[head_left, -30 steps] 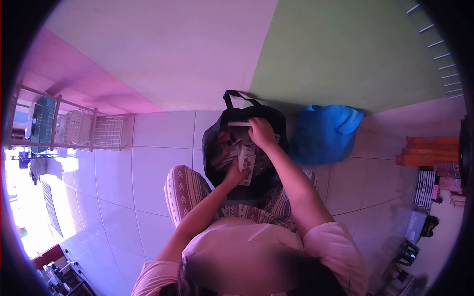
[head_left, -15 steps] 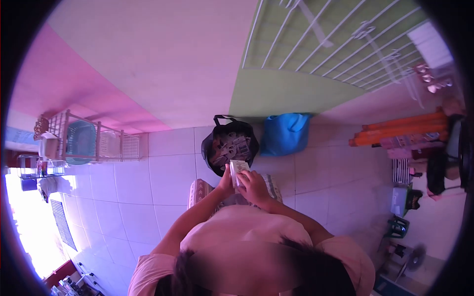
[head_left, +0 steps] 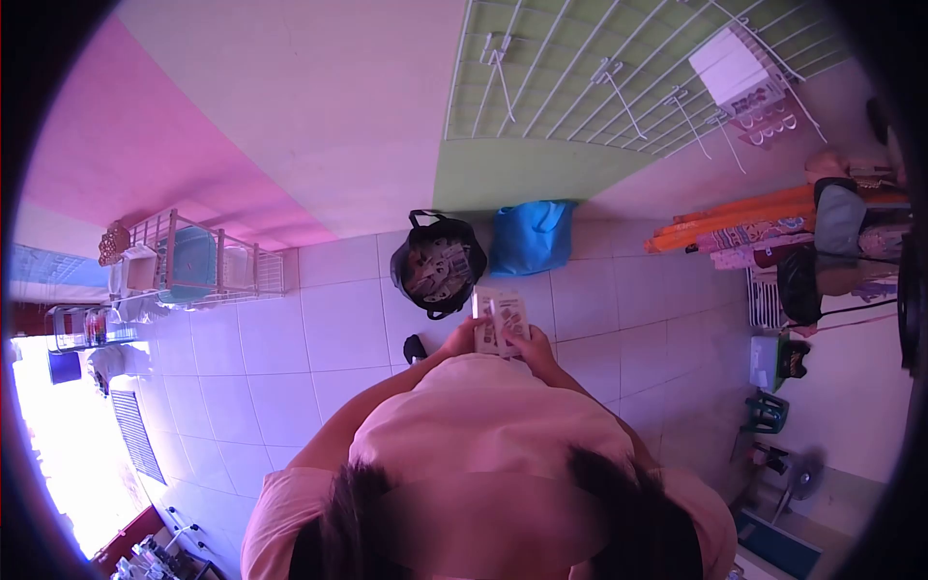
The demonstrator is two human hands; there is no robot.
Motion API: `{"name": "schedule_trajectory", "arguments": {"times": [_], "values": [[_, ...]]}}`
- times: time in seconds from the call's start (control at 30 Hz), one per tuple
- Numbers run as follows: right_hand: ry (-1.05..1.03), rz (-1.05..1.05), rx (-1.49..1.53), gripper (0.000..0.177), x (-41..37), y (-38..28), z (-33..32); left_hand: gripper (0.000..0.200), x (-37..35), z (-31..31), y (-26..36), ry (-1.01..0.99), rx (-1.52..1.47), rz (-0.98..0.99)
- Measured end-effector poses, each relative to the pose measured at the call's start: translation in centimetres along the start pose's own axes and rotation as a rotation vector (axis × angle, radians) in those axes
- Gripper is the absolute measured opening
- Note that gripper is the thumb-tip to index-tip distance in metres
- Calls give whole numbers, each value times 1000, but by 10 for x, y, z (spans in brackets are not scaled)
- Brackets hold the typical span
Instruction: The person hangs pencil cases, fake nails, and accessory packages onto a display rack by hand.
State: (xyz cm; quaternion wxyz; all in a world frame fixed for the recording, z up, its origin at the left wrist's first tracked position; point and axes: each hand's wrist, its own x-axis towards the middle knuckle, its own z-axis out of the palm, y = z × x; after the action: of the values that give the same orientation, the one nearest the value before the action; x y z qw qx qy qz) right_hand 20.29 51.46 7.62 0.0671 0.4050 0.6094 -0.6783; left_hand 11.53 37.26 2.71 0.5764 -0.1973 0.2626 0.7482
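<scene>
Just above my shirt front, my two hands hold a small stack of white printed packets. My left hand (head_left: 463,337) closes round the left-hand packet (head_left: 481,305). My right hand (head_left: 532,348) grips the right-hand packet (head_left: 510,313), with the thumb over its lower face. The two packets overlap slightly and show small dark pictures and print too fine to read. Beyond my hands a black bag (head_left: 398,266) stands open on the floor, with many similar-looking packets (head_left: 440,269) inside. A blue bag (head_left: 532,238) stands right beside it against the wall.
On the wall hangs a white wire grid (head_left: 570,97) with several hooks, with white packets (head_left: 739,72) at its right. A wire rack (head_left: 222,266) with baskets stands at left. Orange cloths (head_left: 735,215) and bags hang at right, near a green chair (head_left: 766,413) and a fan (head_left: 802,478).
My knees have gone out of view, and the bags and wall grid have shifted left. The packets, stacked together before, are now spread side by side between my hands.
</scene>
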Motion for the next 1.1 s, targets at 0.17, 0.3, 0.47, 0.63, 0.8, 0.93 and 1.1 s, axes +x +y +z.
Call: {"name": "schedule_trajectory", "arguments": {"times": [0.17,0.3,0.47,0.63,0.8,0.93,1.1], "values": [[121,-143,-87,41,9,-24,-37,49,23,17,8,-166,-26,-230],[322,-803,75,43,16,-127,-84,48,18,94,37,-161,211,142],[329,-1551,131,59,-40,-306,-155,45,20,198,72,-276,567,303],[259,-1628,242,62,-6,-374,-217,44,9,296,76,-377,576,464],[181,-1689,237,62,13,-410,-240,47,17,350,67,-388,540,652],[84,-1621,247,59,29,-420,-245,49,12,379,60,-299,631,785],[9,-1552,268,58,55,-434,-237,47,9,406,67,-159,732,891]]}}
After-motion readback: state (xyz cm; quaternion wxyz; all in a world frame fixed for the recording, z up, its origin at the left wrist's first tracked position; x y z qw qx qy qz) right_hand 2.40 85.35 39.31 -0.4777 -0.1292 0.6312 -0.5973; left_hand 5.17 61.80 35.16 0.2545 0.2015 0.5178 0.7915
